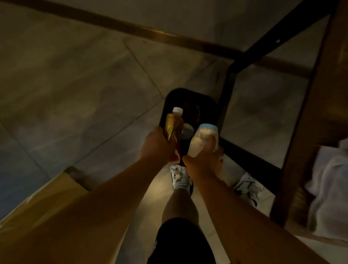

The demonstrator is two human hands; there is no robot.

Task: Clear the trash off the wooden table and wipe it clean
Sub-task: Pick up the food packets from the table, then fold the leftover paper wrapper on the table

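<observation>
A black trash bin (174,96) stands on the tiled floor beside the table's black leg. Directly over its opening, my left hand (158,145) grips a golden snack wrapper (172,127) together with a bottle whose white cap (178,110) sticks out above it. My right hand (206,157) holds a pale plastic cup with a light blue rim (205,139), also over the bin. Something round and dark (187,131) lies inside the bin between the two items. The wooden table (336,90) runs along the right edge, with a white cloth (342,181) lying on it.
The table's black metal frame (227,99) stands close to the right of the bin. A brown cardboard box (50,200) sits on the floor at lower left. My white sneakers (180,176) are just behind the bin. A dark baseboard (116,23) runs along the wall.
</observation>
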